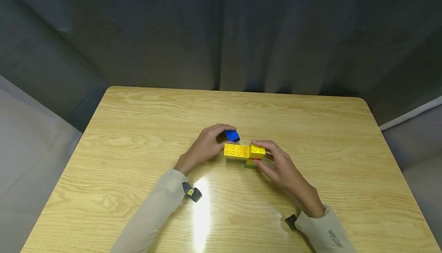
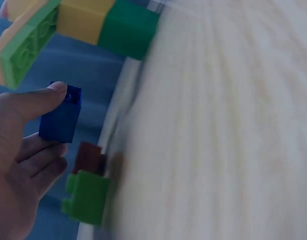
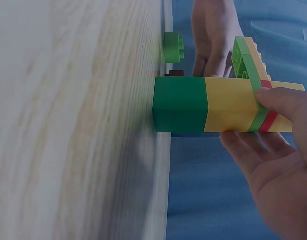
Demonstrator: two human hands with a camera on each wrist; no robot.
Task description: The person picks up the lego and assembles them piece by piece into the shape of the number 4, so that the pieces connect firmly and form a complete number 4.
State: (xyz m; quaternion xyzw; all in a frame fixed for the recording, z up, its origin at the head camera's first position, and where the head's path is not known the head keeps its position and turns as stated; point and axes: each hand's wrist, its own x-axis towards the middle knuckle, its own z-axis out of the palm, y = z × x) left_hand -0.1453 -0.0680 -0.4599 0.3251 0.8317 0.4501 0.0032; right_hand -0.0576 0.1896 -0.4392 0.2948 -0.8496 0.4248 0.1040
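My left hand (image 1: 206, 144) pinches a small blue building brick (image 1: 232, 135) between thumb and fingers, lifted off the table. Just right of it stands an upright tower of bricks. From the bottom, the right wrist view shows a dark green brick (image 3: 180, 104), a yellow brick (image 3: 231, 104), a thin light green layer, a thin red layer (image 3: 269, 120) and a yellow top brick (image 1: 257, 152). A long studded yellow piece (image 1: 236, 150) juts left from the tower, with light green beneath it. My right hand (image 1: 281, 168) grips the tower near its top.
A light green brick (image 2: 91, 197) and a reddish-brown brick (image 2: 87, 158) sit on the table beyond the left hand, hidden in the head view. The wooden table (image 1: 138, 130) has a dark curtain (image 1: 172, 34) behind its far edge.
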